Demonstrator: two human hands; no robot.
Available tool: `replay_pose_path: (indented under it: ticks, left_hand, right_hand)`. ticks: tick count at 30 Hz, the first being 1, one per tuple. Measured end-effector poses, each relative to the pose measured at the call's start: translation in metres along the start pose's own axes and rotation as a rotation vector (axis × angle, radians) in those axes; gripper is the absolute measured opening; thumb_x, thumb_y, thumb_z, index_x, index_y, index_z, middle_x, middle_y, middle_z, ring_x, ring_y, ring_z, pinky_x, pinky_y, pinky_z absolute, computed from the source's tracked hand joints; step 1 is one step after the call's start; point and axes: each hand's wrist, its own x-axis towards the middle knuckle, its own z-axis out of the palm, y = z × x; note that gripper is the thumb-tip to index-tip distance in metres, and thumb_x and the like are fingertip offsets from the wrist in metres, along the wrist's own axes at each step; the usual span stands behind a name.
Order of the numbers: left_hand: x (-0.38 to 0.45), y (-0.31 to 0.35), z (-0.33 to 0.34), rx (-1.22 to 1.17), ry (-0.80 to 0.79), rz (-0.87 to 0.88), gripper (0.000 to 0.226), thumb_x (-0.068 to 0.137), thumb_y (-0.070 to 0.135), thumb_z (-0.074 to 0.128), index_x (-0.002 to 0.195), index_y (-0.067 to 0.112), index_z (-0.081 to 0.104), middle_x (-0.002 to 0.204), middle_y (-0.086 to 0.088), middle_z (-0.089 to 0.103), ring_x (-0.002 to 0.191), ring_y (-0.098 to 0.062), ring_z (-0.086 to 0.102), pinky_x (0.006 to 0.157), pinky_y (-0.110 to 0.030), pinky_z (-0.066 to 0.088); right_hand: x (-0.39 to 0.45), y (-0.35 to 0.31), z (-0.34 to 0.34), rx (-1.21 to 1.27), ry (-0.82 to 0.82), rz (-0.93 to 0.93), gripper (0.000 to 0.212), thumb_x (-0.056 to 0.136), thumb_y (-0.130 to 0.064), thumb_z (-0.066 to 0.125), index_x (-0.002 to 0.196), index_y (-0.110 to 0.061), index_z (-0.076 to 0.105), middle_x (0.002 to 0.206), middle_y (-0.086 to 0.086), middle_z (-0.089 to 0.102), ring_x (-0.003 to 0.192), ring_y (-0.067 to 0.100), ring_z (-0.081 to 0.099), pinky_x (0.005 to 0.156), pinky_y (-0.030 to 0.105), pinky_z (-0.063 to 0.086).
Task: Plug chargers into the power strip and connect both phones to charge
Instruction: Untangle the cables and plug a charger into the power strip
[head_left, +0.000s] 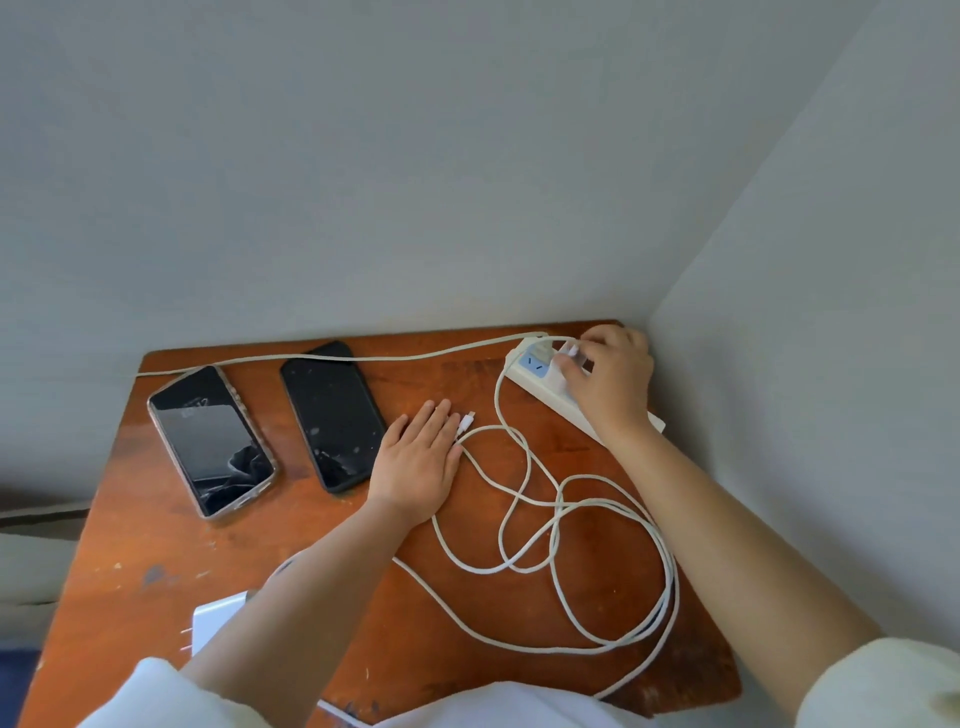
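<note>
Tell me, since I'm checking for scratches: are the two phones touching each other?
Apart. The head view shows bare table between the clear-cased phone and the black phone.

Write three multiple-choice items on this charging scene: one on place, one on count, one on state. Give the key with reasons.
1. Where does the power strip lie on the table?
A. far right corner
B. near left corner
C. centre

2. How many phones lie on the table?
A. one
B. two
C. three

3. What is the left hand doing?
A. gripping a phone
B. lifting a charger
C. resting flat, fingers straight

Key: 1 A, the strip sits by the wall corner under the right hand, which grips a charger at it. 2 B, the clear-cased phone and the black phone lie side by side. 3 C, its palm lies on the wood beside the cable.
</note>
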Motion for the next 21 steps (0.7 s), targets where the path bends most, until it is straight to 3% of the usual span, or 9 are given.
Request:
replay_pose_path:
  ticks: [12, 21]
  left_hand:
    - [0.0022, -0.0001, 0.0038, 0.009, 0.004, -0.002, 0.051, 0.096, 0.045, 0.01, 0.144, 0.028, 0.007, 0.155, 0.007, 0.005, 0.142, -0.012, -0.004, 0.11, -0.03, -0.01]
    - [-0.0004, 0.0011, 0.0005, 0.008, 0.0, 0.007, 0.051, 0.096, 0.044, 0.01, 0.144, 0.026, 0.007, 0.155, 0.006, 0.005, 0.142, -0.012, -0.004, 0.111, -0.03, -0.009]
  right_hand:
    - [-0.0015, -0.0001, -0.0003, -0.034, 0.019, -0.013, 0.027, 0.09, -0.021, 0.053, 0.096, 0.001, 0.067, 0.103, 0.02, 0.064, 0.103, 0.032, 0.05, 0.084, 0.042, 0.033]
    - [0.0033, 0.0053, -0.0008, -0.054, -0.023, 0.005, 0.03, 0.092, -0.026, 0.049, 0.098, -0.001, 0.065, 0.108, 0.017, 0.062, 0.104, 0.029, 0.049, 0.088, 0.042, 0.033]
